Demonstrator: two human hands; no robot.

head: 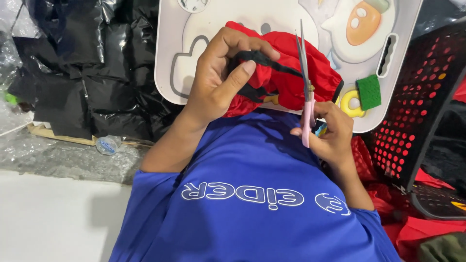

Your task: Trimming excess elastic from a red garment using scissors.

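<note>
Two hands are closed: red fabric (pixel 286 73) is gripped by the left hand (pixel 218 77), pink-handled scissors (pixel 306 87) by the right hand (pixel 330 133).

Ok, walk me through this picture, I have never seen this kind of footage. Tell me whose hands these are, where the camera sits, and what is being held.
There is no machine here. One camera worn on a person's head looks down at their own bare hands. The left hand grips a bunched red garment and pinches its black strap. The right hand holds pink-handled scissors, blades pointing up beside the strap. Underneath is a white lap tray with a green sponge. A black perforated basket stands to the right.
</note>
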